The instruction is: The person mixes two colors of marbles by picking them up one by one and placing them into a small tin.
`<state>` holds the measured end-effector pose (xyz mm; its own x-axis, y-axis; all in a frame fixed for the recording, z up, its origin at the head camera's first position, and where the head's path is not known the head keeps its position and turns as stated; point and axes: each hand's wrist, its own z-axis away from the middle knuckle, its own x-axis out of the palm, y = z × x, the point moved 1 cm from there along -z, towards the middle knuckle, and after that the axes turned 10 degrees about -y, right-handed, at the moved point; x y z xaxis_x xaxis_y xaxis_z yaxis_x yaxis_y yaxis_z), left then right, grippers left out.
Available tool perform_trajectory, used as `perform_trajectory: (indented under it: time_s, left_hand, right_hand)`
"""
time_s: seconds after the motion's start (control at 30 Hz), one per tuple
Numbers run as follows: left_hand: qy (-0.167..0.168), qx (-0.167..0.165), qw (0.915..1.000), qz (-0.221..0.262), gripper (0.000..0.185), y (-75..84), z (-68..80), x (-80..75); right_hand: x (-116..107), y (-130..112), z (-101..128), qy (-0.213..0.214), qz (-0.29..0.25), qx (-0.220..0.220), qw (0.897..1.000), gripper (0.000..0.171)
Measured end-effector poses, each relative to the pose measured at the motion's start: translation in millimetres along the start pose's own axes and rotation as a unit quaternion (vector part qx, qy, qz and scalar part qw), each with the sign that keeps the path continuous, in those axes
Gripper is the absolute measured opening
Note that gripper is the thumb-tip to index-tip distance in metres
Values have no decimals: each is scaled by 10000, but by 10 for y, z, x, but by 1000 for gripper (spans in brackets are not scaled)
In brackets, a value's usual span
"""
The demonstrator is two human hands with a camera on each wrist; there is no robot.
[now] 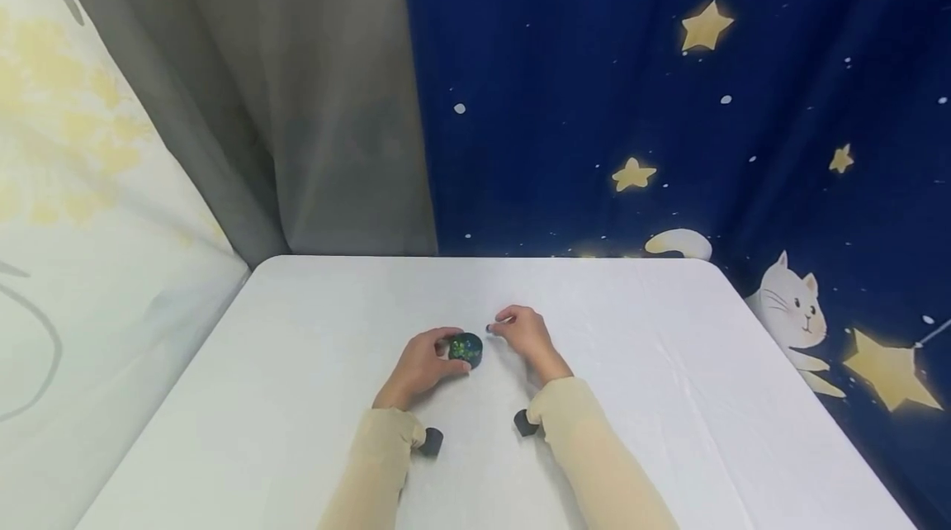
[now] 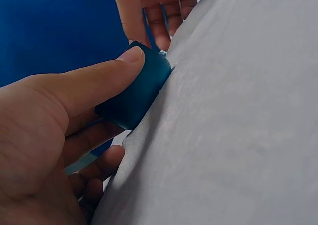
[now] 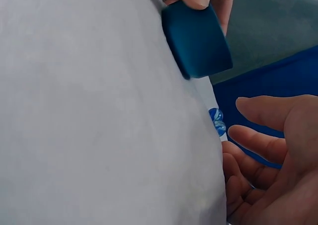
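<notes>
- Small round blue container (image 1: 466,349), dark teal wall, speckled green-blue top; sits on the white surface (image 1: 669,398) just below the middle of the head frame, between the two hands.
- Left hand (image 1: 420,365) grips the container: thumb pressed on its side wall in the left wrist view (image 2: 133,86), other fingers curled round the far side. Container rests on the cloth, not lifted, as far as I can judge.
- Right hand (image 1: 524,332), right of centre in the head frame, is just beside the container but apart from it. Fingers loosely curled; fingertips seem to pinch something tiny at its left edge.
- Right wrist view, centre right: a small blue-and-white swirled bead or marble (image 3: 216,120) lies at the cloth's edge near the fingers (image 3: 258,143). Cannot tell whether it is held or merely lying there.
- Progress, as a judgement: container is steadied, small piece is near it; whether anything has gone in or come out is not shown. Work looks early or mid-way.
- Hidden or unclear: whether the speckled top is a lid or open contents; the container's far side behind the left fingers; the small piece in the head view is too small to identify.
- Two dark wrist-mounted devices (image 1: 431,441) show at the cuffs, lower centre; sleeves (image 1: 594,464) cut off at the bottom edge.
</notes>
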<state>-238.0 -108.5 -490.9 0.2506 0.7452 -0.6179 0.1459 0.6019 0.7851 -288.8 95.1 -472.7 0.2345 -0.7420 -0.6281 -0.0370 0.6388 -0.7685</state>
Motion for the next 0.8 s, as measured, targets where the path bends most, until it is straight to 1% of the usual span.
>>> perform_trajectory:
  time_s: [0.1, 0.43, 0.63, 0.8]
  left_hand:
    - [15, -11, 10000, -12, 60, -16, 6, -1]
    - [19, 51, 10000, -19, 60, -23, 16, 5]
    - [9, 63, 10000, 17, 60, -15, 27, 1]
    - [13, 101, 9999, 13, 60, -25, 41, 1]
  right_hand:
    - [13, 11, -9, 28, 56, -60, 10000, 20]
    - [44, 42, -28, 143, 287, 65, 9995, 17]
    - [48, 18, -21, 114, 520, 54, 9986, 18]
    - [63, 11, -18, 81, 602, 28, 9982, 14]
